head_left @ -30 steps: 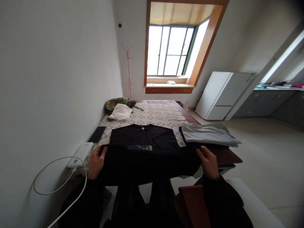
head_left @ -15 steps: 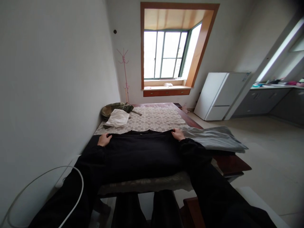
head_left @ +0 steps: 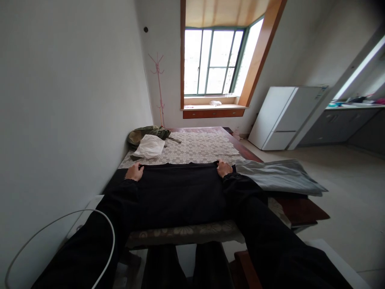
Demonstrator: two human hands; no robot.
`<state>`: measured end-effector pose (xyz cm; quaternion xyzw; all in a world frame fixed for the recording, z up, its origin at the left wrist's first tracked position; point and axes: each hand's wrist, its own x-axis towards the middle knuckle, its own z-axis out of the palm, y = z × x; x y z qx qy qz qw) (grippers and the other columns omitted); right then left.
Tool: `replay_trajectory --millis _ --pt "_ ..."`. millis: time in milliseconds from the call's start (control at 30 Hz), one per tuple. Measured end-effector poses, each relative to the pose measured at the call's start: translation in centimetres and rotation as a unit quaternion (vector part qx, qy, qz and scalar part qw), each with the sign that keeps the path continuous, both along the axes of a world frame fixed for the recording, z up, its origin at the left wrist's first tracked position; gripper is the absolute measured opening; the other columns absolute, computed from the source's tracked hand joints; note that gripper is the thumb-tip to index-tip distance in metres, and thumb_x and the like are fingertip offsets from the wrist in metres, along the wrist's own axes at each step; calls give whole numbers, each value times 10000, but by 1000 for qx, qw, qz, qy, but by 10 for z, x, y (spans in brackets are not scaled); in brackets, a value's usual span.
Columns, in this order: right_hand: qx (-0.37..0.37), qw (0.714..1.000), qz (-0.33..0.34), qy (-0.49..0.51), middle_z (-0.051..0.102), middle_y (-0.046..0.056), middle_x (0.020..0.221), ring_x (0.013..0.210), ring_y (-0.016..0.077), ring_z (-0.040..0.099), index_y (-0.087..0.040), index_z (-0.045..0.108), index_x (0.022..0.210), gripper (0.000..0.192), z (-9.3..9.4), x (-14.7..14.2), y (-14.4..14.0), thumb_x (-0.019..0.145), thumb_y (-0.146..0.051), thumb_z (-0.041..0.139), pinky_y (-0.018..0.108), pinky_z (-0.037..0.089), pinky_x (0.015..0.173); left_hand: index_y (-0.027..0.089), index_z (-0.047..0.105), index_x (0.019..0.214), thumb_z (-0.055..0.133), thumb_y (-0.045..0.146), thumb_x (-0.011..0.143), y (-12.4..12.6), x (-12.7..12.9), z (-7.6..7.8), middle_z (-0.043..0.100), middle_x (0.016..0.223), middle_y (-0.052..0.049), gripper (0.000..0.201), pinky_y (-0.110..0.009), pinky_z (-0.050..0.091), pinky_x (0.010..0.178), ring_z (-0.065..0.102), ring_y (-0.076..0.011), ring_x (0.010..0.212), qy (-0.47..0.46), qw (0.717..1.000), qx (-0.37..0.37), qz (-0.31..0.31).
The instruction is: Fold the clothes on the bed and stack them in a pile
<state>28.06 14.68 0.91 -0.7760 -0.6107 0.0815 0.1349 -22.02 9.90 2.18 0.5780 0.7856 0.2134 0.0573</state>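
A black garment (head_left: 180,192) lies folded flat across the near end of a table (head_left: 240,149) covered with a lace cloth. My left hand (head_left: 134,172) pinches its far left corner. My right hand (head_left: 224,167) pinches its far right corner. Both arms in black sleeves stretch over the garment. The far edge of the fold runs straight between my two hands.
Folded grey clothes (head_left: 276,176) lie to the right of the garment. A crumpled white cloth (head_left: 149,145) and an olive bag (head_left: 146,133) sit at the far left. A white cable (head_left: 60,228) loops near the wall. A white fridge (head_left: 282,116) stands by the window.
Both hands lifted the garment's near edge and carried it away from me, folding it over the top half. They now rest at the far corners.
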Motion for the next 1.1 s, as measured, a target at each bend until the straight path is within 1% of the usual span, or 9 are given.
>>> replay_trajectory --millis 200,333,467,600,733,800,900,1000,1100 --pt "-9 1000 0 -21 675 175 1280 1197 301 643 -195 573 1353 377 5 -3 -9 1019 -254 409 396 471 964 202 658 1184 530 352 967 -10 7 3 731 1185 -181 294 -390 497 906 671 -336 1140 8 1000 0 21" --pt "-9 1000 2 -22 655 183 1312 1224 306 627 -174 568 1342 370 13 -3 -17 1039 -314 408 404 467 983 210 640 1158 591 359 939 -13 11 11 745 1154 -142 269 -362 495 910 678 -305 1131 -12 1000 -4 23" --pt "-9 1000 12 -18 574 204 1419 1234 334 623 -169 431 1485 545 23 -1 -30 1006 -420 497 428 477 998 191 543 1298 630 375 921 -25 8 19 743 1175 -127 428 -353 500 933 683 -283 1150 -41 999 -3 30" --pt "59 993 100 14 454 192 1512 1310 353 572 -219 283 1579 764 17 11 -74 921 -431 609 473 448 1088 177 375 1476 700 410 868 -66 0 13 683 1316 -166 728 -403 476 1038 639 -297 1258 -111 994 22 1" --pt "162 962 204 75 435 124 1520 1427 299 458 -278 355 1537 711 -3 36 -151 890 -419 614 449 426 1163 206 341 1513 732 448 819 -133 -7 -3 659 1345 -174 832 -467 495 1057 621 -305 1293 -210 974 51 -75" --pt "182 956 199 112 476 114 1486 1391 302 493 -282 425 1492 645 -10 48 -187 890 -431 602 461 459 1138 228 337 1523 720 479 816 -165 -6 -6 642 1367 -175 842 -488 534 1011 594 -316 1326 -252 961 65 -91" --pt "192 952 144 191 563 114 1404 1174 294 644 -277 514 1403 556 -14 61 -223 882 -448 606 461 545 1008 246 335 1536 707 504 814 -199 -2 -4 623 1391 -180 852 -514 560 977 556 -334 1363 -282 952 89 -83" --pt "171 939 95 283 645 104 1300 892 228 702 -269 527 1365 555 -16 68 -236 860 -470 634 418 583 863 251 339 1543 697 506 811 -216 1 2 600 1422 -182 855 -518 571 966 553 -342 1362 -293 947 109 -67" --pt "132 926 78 344 704 84 1140 800 202 690 -240 543 1329 604 -17 71 -239 804 -499 691 375 578 788 245 347 1539 683 509 811 -225 3 4 606 1418 -176 844 -490 586 944 601 -333 1307 -302 946 101 -62"
